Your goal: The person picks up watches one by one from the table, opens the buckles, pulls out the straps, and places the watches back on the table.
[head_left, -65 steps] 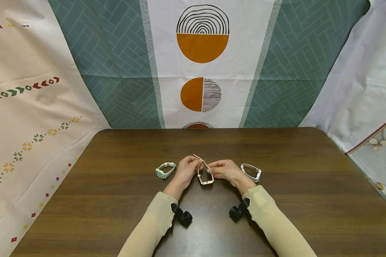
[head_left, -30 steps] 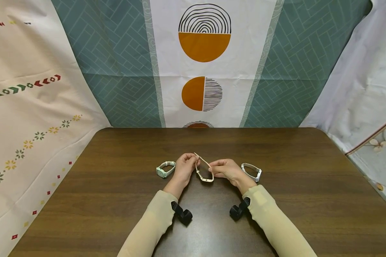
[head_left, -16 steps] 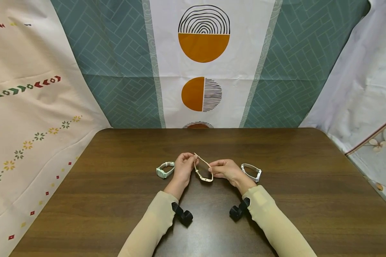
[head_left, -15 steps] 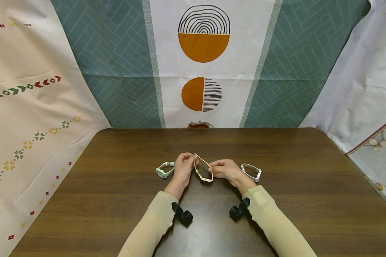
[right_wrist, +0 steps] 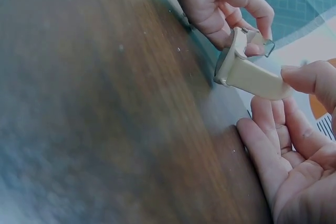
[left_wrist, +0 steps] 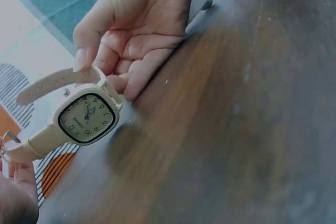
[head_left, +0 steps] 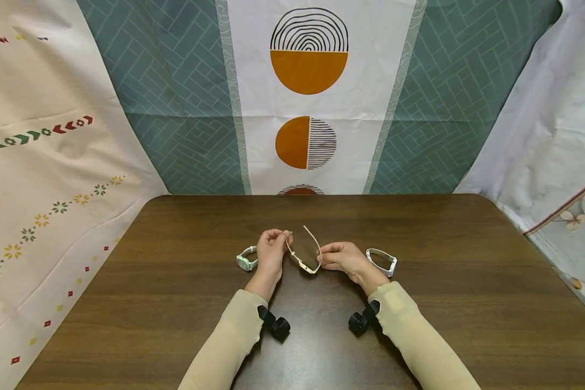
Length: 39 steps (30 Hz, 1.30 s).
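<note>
Bowing sideways just above the desk (head_left: 175,281), the watch (head_left: 306,266) faces the desk's near edge, its strap (left_wrist: 47,86) tip aiming at the far edge. Left hand (head_left: 270,251) pinches the buckle (right_wrist: 269,49) end, right hand (head_left: 343,260) the holed strap, fingers (left_wrist: 149,72) barely parted.

Cream watch (left_wrist: 113,96), left wrist view: dial (left_wrist: 88,118) carries numerals round edge; 10, 11, 12 readable (12 sits toward lower left, so face is tipped over). Small lettering (left_wrist: 82,122) near hands: illegible.

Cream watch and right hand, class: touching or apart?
Touching. In the left wrist view, the right hand pinches the cream watch by its holed strap.
</note>
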Each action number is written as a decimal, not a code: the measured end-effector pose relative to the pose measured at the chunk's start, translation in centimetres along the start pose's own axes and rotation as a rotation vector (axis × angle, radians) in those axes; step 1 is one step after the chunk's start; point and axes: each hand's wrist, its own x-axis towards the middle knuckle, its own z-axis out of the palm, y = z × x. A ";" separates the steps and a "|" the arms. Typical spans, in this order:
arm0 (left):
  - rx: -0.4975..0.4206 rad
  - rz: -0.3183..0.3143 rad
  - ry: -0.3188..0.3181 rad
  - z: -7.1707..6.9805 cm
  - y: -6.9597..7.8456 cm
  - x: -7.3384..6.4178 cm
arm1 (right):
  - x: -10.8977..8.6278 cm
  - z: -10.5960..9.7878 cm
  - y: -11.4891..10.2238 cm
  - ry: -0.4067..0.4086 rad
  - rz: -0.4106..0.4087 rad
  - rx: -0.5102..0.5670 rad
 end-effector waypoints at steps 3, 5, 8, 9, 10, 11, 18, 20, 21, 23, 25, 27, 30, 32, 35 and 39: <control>0.012 -0.015 -0.013 0.0 0.1 0.0 | -0.1 -0.1 0.0 -0.003 -0.006 0.001; 0.020 -0.025 -0.023 0.0 0.2 0.0 | -0.1 -0.2 0.0 -0.006 -0.007 -0.001; 0.021 -0.030 -0.025 0.0 0.3 -0.1 | -0.1 -0.2 -0.1 -0.013 -0.016 -0.001; 0.021 -0.031 -0.026 0.1 0.3 -0.1 | -0.2 -0.2 -0.1 -0.014 -0.018 -0.001; 0.023 -0.033 -0.028 0.1 0.4 -0.2 | -0.2 -0.2 -0.1 -0.013 -0.018 0.002; 0.023 -0.039 -0.028 0.1 0.4 -0.2 | -0.2 -0.2 -0.1 -0.011 -0.017 0.005; 0.036 -0.064 -0.047 0.1 0.3 -0.4 | -0.3 -0.1 -0.1 -0.008 -0.021 0.024; 0.047 -0.065 -0.056 0.1 0.3 -0.4 | -0.3 -0.1 -0.1 -0.005 -0.022 0.032; 0.053 -0.067 -0.061 0.1 0.4 -0.4 | -0.3 -0.1 -0.1 -0.002 -0.023 0.038; 0.074 -0.068 -0.071 0.0 0.4 -0.5 | -0.3 -0.1 0.0 0.001 -0.026 0.047; 0.095 -0.064 -0.082 -0.1 0.4 -0.6 | -0.3 -0.1 0.0 0.009 -0.026 0.056; 0.120 -0.065 -0.095 -0.3 0.5 -0.7 | -0.3 0.0 0.1 0.019 -0.027 0.057; 0.145 -0.067 -0.109 -0.4 0.4 -0.7 | -0.2 0.0 0.2 0.041 -0.027 0.058; 0.158 -0.073 -0.115 -0.4 0.4 -0.8 | -0.2 0.0 0.3 0.056 -0.031 0.070; 0.174 -0.078 -0.124 -0.4 0.3 -0.9 | -0.2 -0.1 0.5 0.079 -0.046 0.119; 0.209 -0.085 -0.136 -0.5 0.3 -0.9 | -0.1 0.0 0.5 0.103 -0.066 0.171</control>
